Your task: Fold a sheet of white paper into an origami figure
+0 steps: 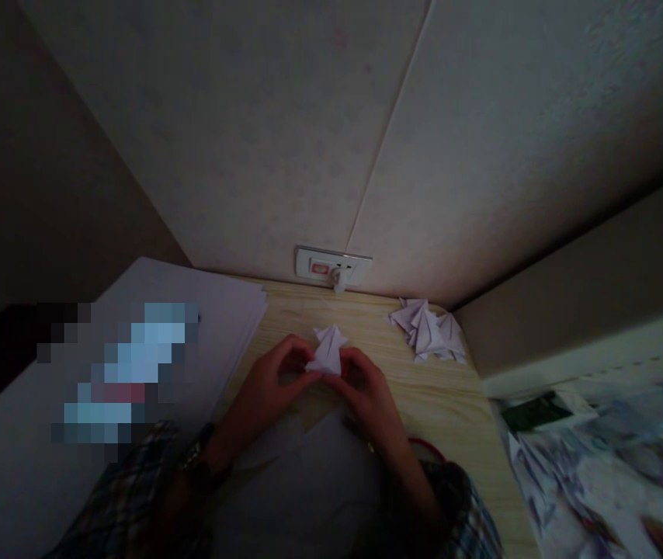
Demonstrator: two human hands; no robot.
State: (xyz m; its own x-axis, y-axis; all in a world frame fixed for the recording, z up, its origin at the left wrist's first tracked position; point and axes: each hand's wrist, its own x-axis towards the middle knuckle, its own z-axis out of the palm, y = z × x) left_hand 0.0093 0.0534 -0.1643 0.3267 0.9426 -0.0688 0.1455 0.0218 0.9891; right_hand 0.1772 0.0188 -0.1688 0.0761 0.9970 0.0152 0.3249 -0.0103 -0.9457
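A small folded white paper figure (329, 353), shaped like an origami frog, is held between both hands above the wooden tabletop. My left hand (279, 376) pinches its left lower corner between thumb and fingers. On the other side, my right hand (366, 382) grips the lower right edge in the same way. The pointed tips of the figure face the wall. Beneath my wrists lie white paper sheets (308, 473), partly hidden by my forearms.
Several similar folded paper figures (428, 332) are heaped at the back right of the table (453, 411). A stack of white paper (227, 310) lies left, with a blurred-out object on it. A wall socket (334, 266) holds a plug. Lower right, a plastic bottle (646, 411) lies among clutter.
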